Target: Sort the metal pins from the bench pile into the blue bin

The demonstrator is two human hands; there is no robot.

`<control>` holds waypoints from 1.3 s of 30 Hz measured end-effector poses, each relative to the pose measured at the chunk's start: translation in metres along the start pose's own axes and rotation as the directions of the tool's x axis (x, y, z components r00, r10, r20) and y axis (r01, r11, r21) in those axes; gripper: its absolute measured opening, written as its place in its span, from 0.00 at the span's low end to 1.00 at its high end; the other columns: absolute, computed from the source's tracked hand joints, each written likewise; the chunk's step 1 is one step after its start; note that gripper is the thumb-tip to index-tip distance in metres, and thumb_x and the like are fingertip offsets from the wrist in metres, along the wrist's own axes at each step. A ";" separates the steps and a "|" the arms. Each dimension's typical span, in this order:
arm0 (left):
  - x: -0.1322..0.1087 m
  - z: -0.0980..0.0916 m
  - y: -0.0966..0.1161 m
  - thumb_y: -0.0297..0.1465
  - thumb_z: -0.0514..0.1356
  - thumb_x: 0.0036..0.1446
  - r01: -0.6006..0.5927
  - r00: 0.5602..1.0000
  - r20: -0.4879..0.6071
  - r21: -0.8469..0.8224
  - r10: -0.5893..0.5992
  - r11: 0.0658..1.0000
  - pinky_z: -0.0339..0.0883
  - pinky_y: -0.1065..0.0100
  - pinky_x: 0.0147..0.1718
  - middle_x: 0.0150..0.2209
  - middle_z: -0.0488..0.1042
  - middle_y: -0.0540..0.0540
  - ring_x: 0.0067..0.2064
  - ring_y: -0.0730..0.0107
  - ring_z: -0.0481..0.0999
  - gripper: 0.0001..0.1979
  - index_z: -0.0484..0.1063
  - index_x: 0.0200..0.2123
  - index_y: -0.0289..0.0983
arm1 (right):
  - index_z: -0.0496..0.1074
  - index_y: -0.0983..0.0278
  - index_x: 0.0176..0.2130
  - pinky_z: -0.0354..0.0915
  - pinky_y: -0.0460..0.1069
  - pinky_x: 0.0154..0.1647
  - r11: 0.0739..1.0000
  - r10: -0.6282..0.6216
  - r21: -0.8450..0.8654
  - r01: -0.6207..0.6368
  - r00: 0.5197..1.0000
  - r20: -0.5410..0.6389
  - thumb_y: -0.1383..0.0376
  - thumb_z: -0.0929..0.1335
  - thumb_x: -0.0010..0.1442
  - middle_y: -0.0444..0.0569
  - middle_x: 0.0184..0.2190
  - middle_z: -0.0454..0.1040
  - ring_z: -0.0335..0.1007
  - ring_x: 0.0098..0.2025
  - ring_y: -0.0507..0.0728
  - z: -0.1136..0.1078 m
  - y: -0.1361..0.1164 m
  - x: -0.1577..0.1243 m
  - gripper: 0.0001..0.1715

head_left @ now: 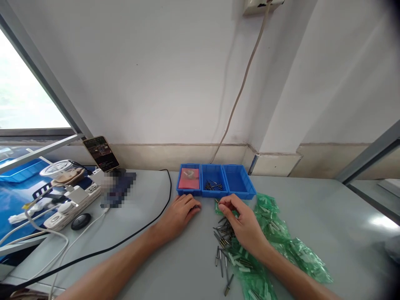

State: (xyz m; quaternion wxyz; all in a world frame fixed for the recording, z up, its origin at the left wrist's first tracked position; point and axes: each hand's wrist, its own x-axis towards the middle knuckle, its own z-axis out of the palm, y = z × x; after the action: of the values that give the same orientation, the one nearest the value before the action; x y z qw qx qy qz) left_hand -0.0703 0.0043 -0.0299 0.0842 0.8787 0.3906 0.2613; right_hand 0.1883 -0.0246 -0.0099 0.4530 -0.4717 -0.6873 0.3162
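Observation:
My right hand [239, 214] pinches a small metal piece [218, 201] between thumb and forefinger, just in front of the blue bins. Below it lies a loose pile of metal screws or anchors [222, 237], beside green plastic bags [273, 227] with more pieces inside. My left hand [183, 210] rests on the table by the left bin, its fingers curled; whether anything is under them is hidden. The left blue bin [189, 191] holds a red sheet with small pale pieces on it. Several dark screws [213, 185] lie in the middle bin [213, 168]. The right bin [239, 179] shows a bare bottom.
At the left are a phone [101, 153] on a stand, a power strip [73, 206], a black mouse [81, 221] and white cables. A black cable [125, 240] crosses the table under my left forearm. Metal frame bars stand at both sides, and a wall is behind.

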 end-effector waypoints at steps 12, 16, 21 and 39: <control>0.000 0.000 0.000 0.33 0.54 0.79 0.009 1.000 0.004 -0.012 -0.009 1.000 0.65 0.60 0.51 0.44 0.77 0.47 0.46 0.63 0.75 0.08 0.73 0.49 0.40 | 0.73 0.58 0.47 0.66 0.50 0.34 0.981 0.115 0.152 -0.117 0.993 0.019 0.50 0.63 0.76 0.48 0.40 0.76 0.66 0.32 0.56 0.002 0.009 0.000 0.17; 0.000 0.000 -0.001 0.33 0.55 0.78 0.006 1.000 -0.006 -0.015 -0.006 1.000 0.65 0.60 0.51 0.44 0.77 0.48 0.46 0.63 0.75 0.08 0.74 0.49 0.40 | 0.73 0.58 0.45 0.65 0.51 0.40 0.998 0.048 0.034 -0.047 0.998 -0.028 0.53 0.64 0.76 0.48 0.40 0.74 0.68 0.39 0.58 0.000 0.004 0.000 0.14; 0.000 -0.001 0.000 0.33 0.55 0.78 0.009 1.000 -0.004 -0.029 -0.009 1.000 0.65 0.61 0.50 0.44 0.77 0.48 0.46 0.63 0.75 0.07 0.73 0.49 0.41 | 0.72 0.58 0.44 0.65 0.51 0.41 0.999 -0.012 -0.041 0.010 0.999 -0.043 0.56 0.66 0.75 0.47 0.40 0.73 0.67 0.38 0.58 -0.001 -0.003 0.000 0.10; 0.000 0.000 -0.002 0.34 0.54 0.79 0.014 1.000 0.002 -0.032 -0.014 0.999 0.65 0.60 0.50 0.44 0.77 0.47 0.46 0.63 0.75 0.09 0.74 0.49 0.41 | 0.73 0.58 0.49 0.66 0.50 0.35 0.996 0.066 0.058 -0.066 0.998 0.002 0.53 0.62 0.78 0.47 0.37 0.75 0.70 0.36 0.57 0.001 0.007 -0.004 0.16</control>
State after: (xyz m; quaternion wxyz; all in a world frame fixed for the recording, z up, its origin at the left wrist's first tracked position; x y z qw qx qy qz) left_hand -0.0711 0.0053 -0.0308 0.1004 0.8746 0.3925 0.2662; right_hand 0.1902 -0.0255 -0.0172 0.4559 -0.4808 -0.6618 0.3509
